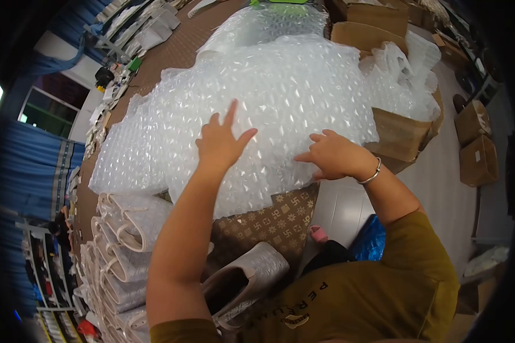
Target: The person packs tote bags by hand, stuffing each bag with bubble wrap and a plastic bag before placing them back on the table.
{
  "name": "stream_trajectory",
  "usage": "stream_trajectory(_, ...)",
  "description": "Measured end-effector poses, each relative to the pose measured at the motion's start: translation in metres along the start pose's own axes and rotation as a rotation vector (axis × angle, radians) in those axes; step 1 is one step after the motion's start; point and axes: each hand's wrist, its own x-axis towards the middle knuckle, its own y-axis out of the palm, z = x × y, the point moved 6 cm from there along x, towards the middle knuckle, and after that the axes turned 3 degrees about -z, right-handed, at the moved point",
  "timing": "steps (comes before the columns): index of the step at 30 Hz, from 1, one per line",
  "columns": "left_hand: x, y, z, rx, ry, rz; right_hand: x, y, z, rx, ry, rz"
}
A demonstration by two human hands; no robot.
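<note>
A wide sheet of clear bubble wrap (292, 86) lies in layers over a brown patterned tablecloth (274, 228). My left hand (220, 140) rests over its middle, fingers spread and the index finger stretched away from me. Near the sheet's right edge is my right hand (335, 155), fingers apart, a bangle on its wrist. Neither hand grips anything. Close to my body a pale handbag (252, 274) lies with its opening showing dark inside. Several similar handbags (129, 223) are stacked in a row left of my left forearm.
Cardboard boxes (400, 134) stand along the right side, one with crumpled plastic (403, 74) in it. More boxes (478, 160) sit by the right wall. Small goods (117, 86) line the table's far left edge. A blue bag (367, 240) is on the floor beside me.
</note>
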Motion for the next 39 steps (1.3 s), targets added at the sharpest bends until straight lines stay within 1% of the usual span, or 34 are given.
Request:
stream_trajectory(1, -0.003, 0.001, -0.004, 0.26, 0.036, 0.001, 0.003, -0.01, 0.003, 0.113, -0.019, -0.047)
stream_trajectory(2, -0.003, 0.003, -0.005, 0.258, 0.022, -0.005, 0.007, -0.018, 0.003, 0.225, -0.038, -0.093)
stream_trajectory(3, -0.003, 0.006, -0.004, 0.251, 0.013, 0.005, 0.02, -0.016, 0.005, 0.22, -0.049, -0.089)
stream_trajectory(5, 0.001, 0.012, -0.002, 0.242, 0.01, 0.031, 0.05, -0.025, 0.004, 0.252, 0.034, -0.469)
stream_trajectory(6, 0.009, 0.016, 0.007, 0.246, 0.013, 0.034, 0.06, -0.021, 0.006, 0.256, 0.037, -0.47)
stream_trajectory(8, 0.027, 0.013, 0.039, 0.002, 0.124, -0.032, 0.08, -0.005, 0.006, 0.149, 0.111, -0.327)
stream_trajectory(9, 0.027, -0.01, 0.054, -0.015, 0.189, -0.21, 0.085, 0.004, 0.004, 0.1, 0.148, -0.255)
stream_trajectory(10, 0.022, -0.035, 0.072, -0.034, 0.253, -0.384, 0.088, 0.007, 0.003, 0.109, 0.154, -0.257)
stream_trajectory(12, 0.009, -0.063, 0.128, 0.058, -0.101, -0.432, 0.091, 0.013, 0.004, 0.107, 0.147, -0.287)
stream_trajectory(13, 0.0, -0.058, 0.169, -0.018, -0.302, -0.341, 0.091, 0.013, 0.004, 0.101, 0.142, -0.306)
stream_trajectory(14, -0.013, -0.055, 0.187, -0.093, -0.502, -0.25, 0.089, 0.01, 0.005, 0.105, 0.146, -0.314)
stream_trajectory(15, -0.03, -0.047, 0.2, -0.234, -0.684, -0.102, 0.087, 0.008, 0.008, 0.114, 0.16, -0.293)
stream_trajectory(16, -0.047, -0.051, 0.191, -0.377, -0.862, 0.048, 0.085, 0.005, 0.01, 0.122, 0.172, -0.274)
stream_trajectory(17, -0.051, -0.063, 0.189, -0.375, -0.859, 0.039, 0.086, 0.003, 0.012, 0.13, 0.185, -0.253)
stream_trajectory(20, -0.057, -0.07, 0.175, -0.503, -0.746, 0.226, 0.091, 0.006, 0.012, 0.12, 0.21, -0.248)
stream_trajectory(21, -0.06, -0.073, 0.171, -0.509, -0.749, 0.227, 0.092, 0.009, 0.013, 0.112, 0.222, -0.24)
stream_trajectory(24, -0.052, -0.102, 0.148, -0.548, -0.555, -0.073, 0.096, 0.011, 0.018, 0.09, 0.244, -0.248)
stream_trajectory(25, -0.051, -0.109, 0.133, -0.547, -0.55, -0.073, 0.097, 0.01, 0.018, 0.083, 0.262, -0.257)
stream_trajectory(27, -0.044, -0.127, 0.092, -0.481, -0.447, -0.168, 0.1, 0.008, 0.021, 0.109, 0.274, -0.259)
stream_trajectory(29, -0.032, -0.13, 0.054, -0.62, -0.303, -0.121, 0.099, 0.007, 0.021, 0.154, 0.289, -0.255)
stream_trajectory(31, -0.031, -0.125, -0.004, -0.653, -0.173, 0.044, 0.093, 0.005, 0.017, 0.179, 0.275, -0.233)
stream_trajectory(33, -0.034, -0.118, -0.054, -0.412, 0.2, -0.065, 0.092, 0.0, 0.014, 0.225, 0.215, -0.194)
stream_trajectory(34, -0.034, -0.106, -0.065, -0.418, 0.206, -0.069, 0.085, -0.005, 0.005, 0.281, 0.168, -0.291)
stream_trajectory(35, -0.033, -0.095, -0.079, -0.321, 0.296, -0.112, 0.071, -0.007, -0.009, 0.334, 0.117, -0.39)
stream_trajectory(36, -0.034, -0.087, -0.09, -0.222, 0.383, -0.157, 0.039, -0.028, -0.019, 0.35, 0.183, -0.539)
stream_trajectory(37, -0.036, -0.082, -0.095, -0.228, 0.382, -0.165, 0.004, -0.046, -0.03, 0.363, 0.246, -0.685)
stream_trajectory(39, -0.039, -0.069, -0.101, -0.157, 0.306, -0.119, -0.054, -0.04, -0.076, 0.433, 0.66, -1.083)
